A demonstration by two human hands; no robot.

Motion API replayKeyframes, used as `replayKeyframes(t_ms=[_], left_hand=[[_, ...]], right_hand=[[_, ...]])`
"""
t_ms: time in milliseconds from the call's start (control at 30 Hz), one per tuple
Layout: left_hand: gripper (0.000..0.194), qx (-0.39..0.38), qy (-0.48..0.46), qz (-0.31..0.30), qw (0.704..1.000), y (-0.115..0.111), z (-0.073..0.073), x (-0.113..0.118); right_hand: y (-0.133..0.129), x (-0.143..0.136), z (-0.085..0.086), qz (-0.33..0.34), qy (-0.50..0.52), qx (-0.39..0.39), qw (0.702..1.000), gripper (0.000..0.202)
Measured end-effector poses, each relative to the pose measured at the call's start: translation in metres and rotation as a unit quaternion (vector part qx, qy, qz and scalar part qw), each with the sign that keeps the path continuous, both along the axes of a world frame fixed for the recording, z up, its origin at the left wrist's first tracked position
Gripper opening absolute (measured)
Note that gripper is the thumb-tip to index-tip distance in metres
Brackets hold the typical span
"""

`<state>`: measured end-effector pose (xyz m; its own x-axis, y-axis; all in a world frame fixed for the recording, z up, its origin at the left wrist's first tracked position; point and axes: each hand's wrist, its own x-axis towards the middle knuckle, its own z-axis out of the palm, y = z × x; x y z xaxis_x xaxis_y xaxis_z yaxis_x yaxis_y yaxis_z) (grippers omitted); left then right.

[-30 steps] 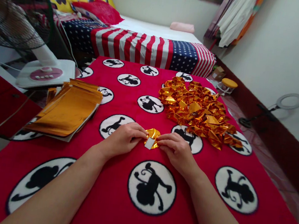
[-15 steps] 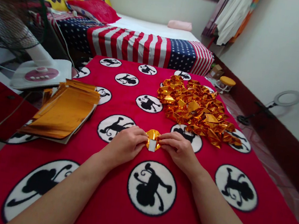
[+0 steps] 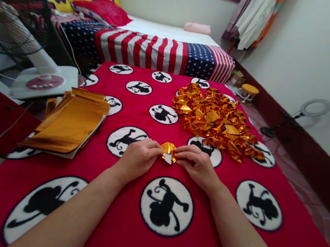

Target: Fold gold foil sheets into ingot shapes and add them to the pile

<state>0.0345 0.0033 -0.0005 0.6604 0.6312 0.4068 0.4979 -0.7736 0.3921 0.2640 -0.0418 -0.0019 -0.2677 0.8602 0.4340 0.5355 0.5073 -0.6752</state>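
Between my hands is a small folded piece of gold foil paper (image 3: pixel 168 148), with a patch of its white underside showing at the near edge. My left hand (image 3: pixel 142 153) pinches its left end. On the right end, the fingers of my right hand (image 3: pixel 195 162) are closed in the same way. To the left lies a stack of flat gold foil sheets (image 3: pixel 71 119). A heap of folded gold foil pieces (image 3: pixel 214 116) spreads over the far right part of the red cloth (image 3: pixel 120 231).
An electric fan (image 3: pixel 46 79) stands at the left, its cable running beside it. Beyond the far edge is a bed (image 3: pixel 156 51) with a striped cover. A stool (image 3: pixel 248 90) and a ring light (image 3: pixel 316 107) stand on the floor at right.
The foil piece looks flatter, and less of its white patch shows. Both hands keep their grip at its ends with barely any movement.
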Motion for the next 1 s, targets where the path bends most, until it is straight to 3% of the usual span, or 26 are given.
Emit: replayKeyframes(t_ms=[467, 1000], left_hand=[[0.013, -0.071, -0.056, 0.043, 0.995, 0.005, -0.001, 0.003], [0.013, -0.113, -0.071, 0.162, 0.978, 0.006, 0.001, 0.014]], right_hand=[[0.000, -0.008, -0.004, -0.076, 0.041, -0.034, 0.996, 0.011], [0.003, -0.018, -0.006, -0.173, -0.001, -0.042, 0.984, 0.013]])
